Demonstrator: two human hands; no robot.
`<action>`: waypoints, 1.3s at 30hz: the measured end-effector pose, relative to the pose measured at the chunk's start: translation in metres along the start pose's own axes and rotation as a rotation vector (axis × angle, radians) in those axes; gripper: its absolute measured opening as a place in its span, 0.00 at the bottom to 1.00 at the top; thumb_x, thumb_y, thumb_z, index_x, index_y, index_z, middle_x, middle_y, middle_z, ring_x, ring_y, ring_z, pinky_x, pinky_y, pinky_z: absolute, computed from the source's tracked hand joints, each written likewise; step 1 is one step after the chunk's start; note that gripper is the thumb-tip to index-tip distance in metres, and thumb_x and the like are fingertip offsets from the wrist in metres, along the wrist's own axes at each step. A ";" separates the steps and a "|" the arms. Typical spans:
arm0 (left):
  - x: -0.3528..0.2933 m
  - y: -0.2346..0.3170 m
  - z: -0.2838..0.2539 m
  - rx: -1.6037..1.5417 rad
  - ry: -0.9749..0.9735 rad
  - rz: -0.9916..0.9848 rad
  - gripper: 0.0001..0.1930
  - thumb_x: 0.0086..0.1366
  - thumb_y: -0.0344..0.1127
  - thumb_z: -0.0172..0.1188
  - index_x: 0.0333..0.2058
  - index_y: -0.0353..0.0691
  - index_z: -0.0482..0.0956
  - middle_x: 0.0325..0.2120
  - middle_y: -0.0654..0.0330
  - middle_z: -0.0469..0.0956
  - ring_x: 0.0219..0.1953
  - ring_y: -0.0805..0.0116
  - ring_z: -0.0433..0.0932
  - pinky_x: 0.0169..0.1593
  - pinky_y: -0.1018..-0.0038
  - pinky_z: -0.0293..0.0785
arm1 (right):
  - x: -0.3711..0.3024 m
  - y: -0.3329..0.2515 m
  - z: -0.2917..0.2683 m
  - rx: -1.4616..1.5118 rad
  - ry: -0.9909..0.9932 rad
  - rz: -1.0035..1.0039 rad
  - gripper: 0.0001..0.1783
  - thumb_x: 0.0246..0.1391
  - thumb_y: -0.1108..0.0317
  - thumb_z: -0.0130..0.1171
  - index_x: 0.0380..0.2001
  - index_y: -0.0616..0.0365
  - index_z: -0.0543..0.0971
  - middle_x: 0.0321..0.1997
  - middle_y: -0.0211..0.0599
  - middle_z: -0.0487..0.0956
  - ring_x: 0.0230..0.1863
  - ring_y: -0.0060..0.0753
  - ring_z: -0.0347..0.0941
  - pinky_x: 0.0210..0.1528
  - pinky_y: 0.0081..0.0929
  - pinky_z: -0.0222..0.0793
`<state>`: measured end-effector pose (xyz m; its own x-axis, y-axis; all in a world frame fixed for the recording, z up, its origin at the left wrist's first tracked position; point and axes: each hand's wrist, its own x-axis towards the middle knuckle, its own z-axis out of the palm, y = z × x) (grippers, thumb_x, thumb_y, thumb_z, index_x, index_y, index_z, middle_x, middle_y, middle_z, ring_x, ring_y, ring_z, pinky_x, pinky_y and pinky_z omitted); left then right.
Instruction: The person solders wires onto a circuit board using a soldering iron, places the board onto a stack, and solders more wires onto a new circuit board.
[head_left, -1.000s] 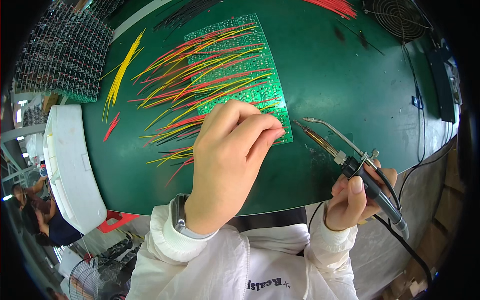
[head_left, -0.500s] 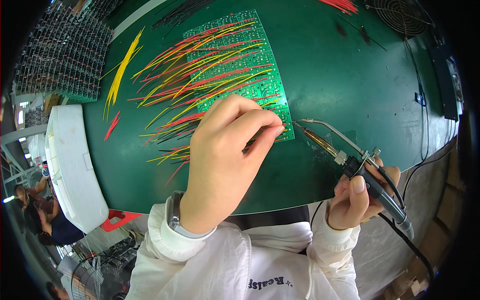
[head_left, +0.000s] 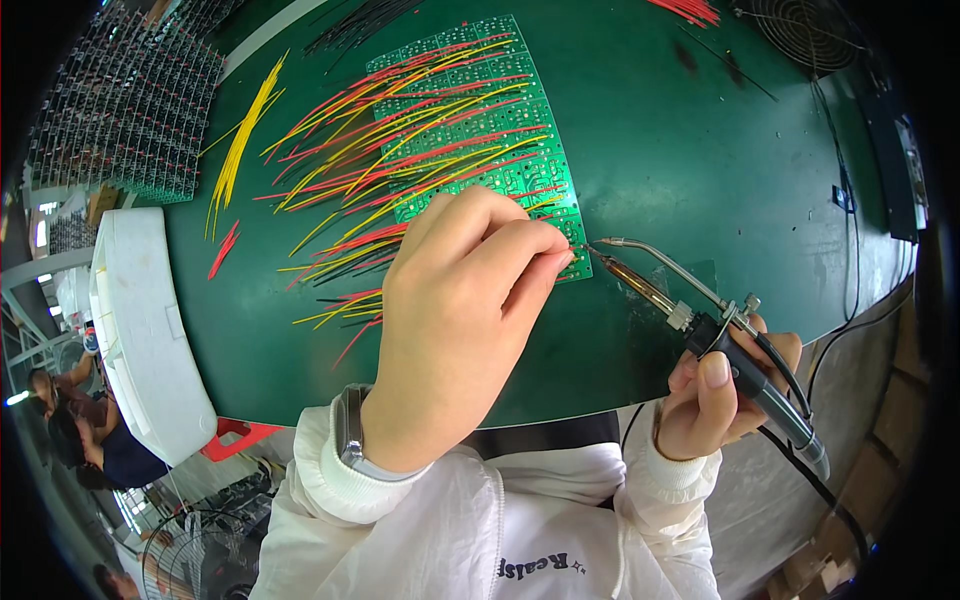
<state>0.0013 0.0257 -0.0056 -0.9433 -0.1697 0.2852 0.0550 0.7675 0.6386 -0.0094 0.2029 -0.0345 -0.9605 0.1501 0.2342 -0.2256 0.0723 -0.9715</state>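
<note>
A green circuit board panel (head_left: 548, 150) lies on the table, with rows of red and yellow wires (head_left: 440, 140) across it, their loose ends fanning out to the left. My left hand (head_left: 465, 290) is over the panel's lower part, thumb and forefinger pinching a red wire (head_left: 577, 247) at the right edge. My palm hides the wires beneath. In my right hand (head_left: 715, 400) is a soldering iron (head_left: 745, 365) with a curved metal feed tube (head_left: 675, 265) fixed alongside. The iron's tip points up and left, just beside the panel edge near my left fingertips; contact cannot be made out.
Loose yellow wires (head_left: 243, 145) and short red wires (head_left: 224, 250) lie left. Black wires (head_left: 365, 22) and more red wires (head_left: 685, 10) are at the far side. Stacked boards (head_left: 125, 110) and a white plastic bin (head_left: 160, 330) stand left; a round fan grille (head_left: 800, 35) is far right.
My left fingertips have shifted very slightly right along with the panel. The soldering iron stays almost where it was in my right hand.
</note>
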 end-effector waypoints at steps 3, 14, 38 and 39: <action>-0.001 0.003 0.000 0.030 0.010 0.004 0.06 0.48 0.20 0.65 0.27 0.34 0.79 0.25 0.61 0.72 0.25 0.72 0.73 0.27 0.78 0.70 | -0.001 0.000 0.000 0.002 -0.003 0.009 0.23 0.45 0.57 0.65 0.26 0.58 0.61 0.09 0.27 0.67 0.18 0.21 0.61 0.27 0.20 0.60; -0.001 0.003 0.001 0.023 0.000 -0.024 0.06 0.49 0.20 0.64 0.27 0.33 0.78 0.25 0.61 0.72 0.25 0.72 0.72 0.26 0.78 0.70 | 0.000 0.000 -0.001 0.000 0.011 0.013 0.23 0.44 0.57 0.65 0.26 0.59 0.62 0.10 0.28 0.66 0.18 0.22 0.62 0.27 0.21 0.61; 0.000 0.004 0.001 0.046 0.011 0.017 0.07 0.47 0.21 0.65 0.27 0.34 0.78 0.24 0.61 0.72 0.26 0.70 0.73 0.26 0.76 0.68 | 0.000 0.002 0.000 -0.010 0.032 0.021 0.26 0.42 0.53 0.67 0.24 0.58 0.62 0.09 0.26 0.64 0.17 0.21 0.61 0.25 0.20 0.59; 0.000 0.004 0.001 0.047 0.011 0.016 0.07 0.47 0.21 0.65 0.27 0.34 0.78 0.24 0.61 0.72 0.26 0.70 0.73 0.26 0.76 0.68 | 0.000 0.002 0.001 -0.004 0.028 0.021 0.25 0.42 0.53 0.66 0.24 0.58 0.62 0.09 0.26 0.64 0.17 0.21 0.61 0.26 0.20 0.59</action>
<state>0.0011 0.0296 -0.0033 -0.9387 -0.1636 0.3034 0.0546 0.7985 0.5995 -0.0101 0.2024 -0.0366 -0.9600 0.1796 0.2149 -0.2048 0.0730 -0.9761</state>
